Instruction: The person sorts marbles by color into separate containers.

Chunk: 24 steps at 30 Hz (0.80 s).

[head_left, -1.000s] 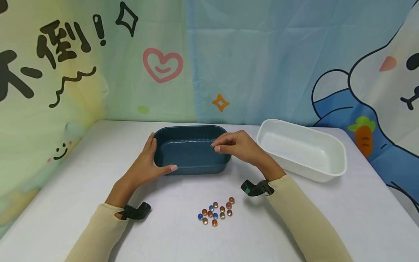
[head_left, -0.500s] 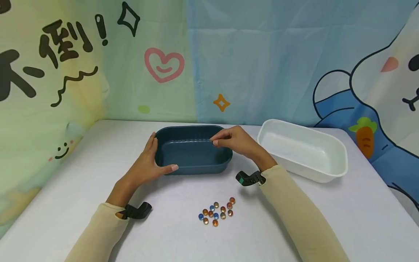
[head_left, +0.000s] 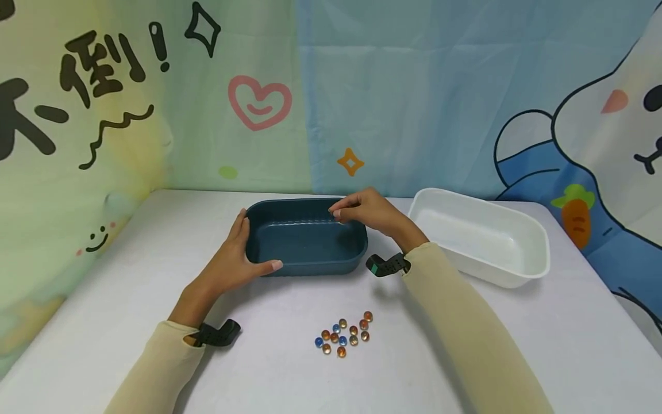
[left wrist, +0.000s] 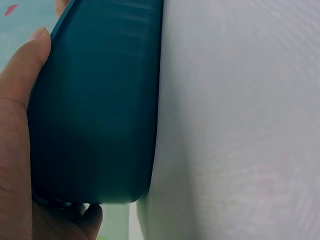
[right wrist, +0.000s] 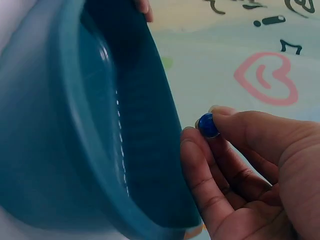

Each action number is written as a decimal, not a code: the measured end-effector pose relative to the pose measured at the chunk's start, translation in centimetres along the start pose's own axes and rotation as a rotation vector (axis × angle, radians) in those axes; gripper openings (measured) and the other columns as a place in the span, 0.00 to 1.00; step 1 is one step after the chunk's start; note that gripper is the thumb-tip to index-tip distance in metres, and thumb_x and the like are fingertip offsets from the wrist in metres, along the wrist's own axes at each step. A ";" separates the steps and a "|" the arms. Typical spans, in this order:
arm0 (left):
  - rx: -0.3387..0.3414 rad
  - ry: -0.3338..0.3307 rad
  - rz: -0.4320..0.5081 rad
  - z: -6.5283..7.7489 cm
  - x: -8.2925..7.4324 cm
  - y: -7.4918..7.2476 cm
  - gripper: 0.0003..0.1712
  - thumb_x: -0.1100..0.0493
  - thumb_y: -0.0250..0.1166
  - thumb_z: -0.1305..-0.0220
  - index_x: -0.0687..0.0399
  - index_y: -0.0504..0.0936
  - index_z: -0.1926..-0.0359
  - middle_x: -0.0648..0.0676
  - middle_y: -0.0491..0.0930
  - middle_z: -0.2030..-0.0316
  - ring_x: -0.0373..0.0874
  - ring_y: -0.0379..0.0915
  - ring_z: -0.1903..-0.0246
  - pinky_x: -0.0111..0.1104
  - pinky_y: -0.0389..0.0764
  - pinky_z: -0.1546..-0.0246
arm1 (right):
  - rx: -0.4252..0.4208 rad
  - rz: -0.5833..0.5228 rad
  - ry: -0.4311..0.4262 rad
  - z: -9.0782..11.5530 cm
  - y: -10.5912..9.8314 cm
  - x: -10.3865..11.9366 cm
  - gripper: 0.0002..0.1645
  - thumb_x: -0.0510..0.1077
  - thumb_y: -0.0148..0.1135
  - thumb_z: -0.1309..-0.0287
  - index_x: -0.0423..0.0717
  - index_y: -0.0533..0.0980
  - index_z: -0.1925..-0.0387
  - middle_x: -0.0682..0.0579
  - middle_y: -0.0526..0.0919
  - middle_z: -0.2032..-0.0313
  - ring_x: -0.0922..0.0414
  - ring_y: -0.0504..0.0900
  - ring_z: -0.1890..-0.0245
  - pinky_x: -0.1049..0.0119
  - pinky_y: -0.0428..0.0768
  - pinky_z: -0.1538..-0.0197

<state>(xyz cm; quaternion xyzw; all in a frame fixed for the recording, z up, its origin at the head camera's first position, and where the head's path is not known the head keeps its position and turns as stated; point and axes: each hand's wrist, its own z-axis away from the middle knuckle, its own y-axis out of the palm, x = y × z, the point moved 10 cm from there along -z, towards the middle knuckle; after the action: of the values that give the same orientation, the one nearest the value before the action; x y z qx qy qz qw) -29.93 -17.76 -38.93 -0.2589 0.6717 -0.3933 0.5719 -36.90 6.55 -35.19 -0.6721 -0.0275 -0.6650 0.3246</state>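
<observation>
A dark teal plastic tub stands on the white-covered table. My left hand holds its left end, thumb along the front wall and fingers around the left side; the thumb shows near the rim in the left wrist view. My right hand is over the tub's back right rim, pinching a blue glass marble between thumb and fingertips. In the right wrist view the marble sits just beyond the tub's rim. Several orange, amber and blue marbles lie loose on the table in front of the tub.
To the right stands a white rectangular tub, set at an angle close to my right forearm. A printed cloth backdrop hangs directly behind the table and along its left side.
My right hand has moved back and slightly left, from the tub's right end toward its back right rim, with the marble pinched. The left hand and the loose marbles have stayed in place.
</observation>
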 end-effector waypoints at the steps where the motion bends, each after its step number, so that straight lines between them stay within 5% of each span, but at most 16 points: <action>1: -0.001 -0.002 -0.002 0.0 0.0 0.0 0.74 0.24 0.66 0.52 0.62 0.34 0.24 0.50 0.25 0.24 0.55 0.33 0.26 0.56 0.52 0.34 | 0.004 -0.009 0.003 -0.2 -0.1 0.0 0.15 0.42 0.62 0.35 0.40 0.82 0.50 0.48 0.82 0.48 0.51 0.82 0.52 0.51 0.73 0.42; 11: -0.006 0.008 0.001 0.0 0.0 0.0 0.74 0.24 0.66 0.52 0.62 0.35 0.24 0.50 0.25 0.24 0.54 0.33 0.26 0.56 0.52 0.33 | 0.031 -0.007 0.074 -1.7 -1.2 -0.6 0.18 0.37 0.58 0.33 0.31 0.78 0.46 0.41 0.80 0.45 0.49 0.81 0.50 0.56 0.75 0.42; 24: -0.004 -0.002 -0.024 -0.2 0.1 0.0 0.74 0.24 0.66 0.53 0.63 0.35 0.25 0.49 0.25 0.24 0.56 0.34 0.26 0.57 0.52 0.34 | -0.071 -0.062 0.183 -3.2 -1.7 -0.8 0.18 0.40 0.61 0.34 0.38 0.79 0.45 0.45 0.81 0.46 0.52 0.81 0.49 0.58 0.72 0.40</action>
<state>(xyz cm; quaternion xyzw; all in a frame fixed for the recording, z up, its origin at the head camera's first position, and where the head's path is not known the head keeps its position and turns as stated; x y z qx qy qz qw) -30.10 -17.80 -38.98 -0.2685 0.6686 -0.3986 0.5675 -40.56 6.69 -35.57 -0.6185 0.0050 -0.7337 0.2812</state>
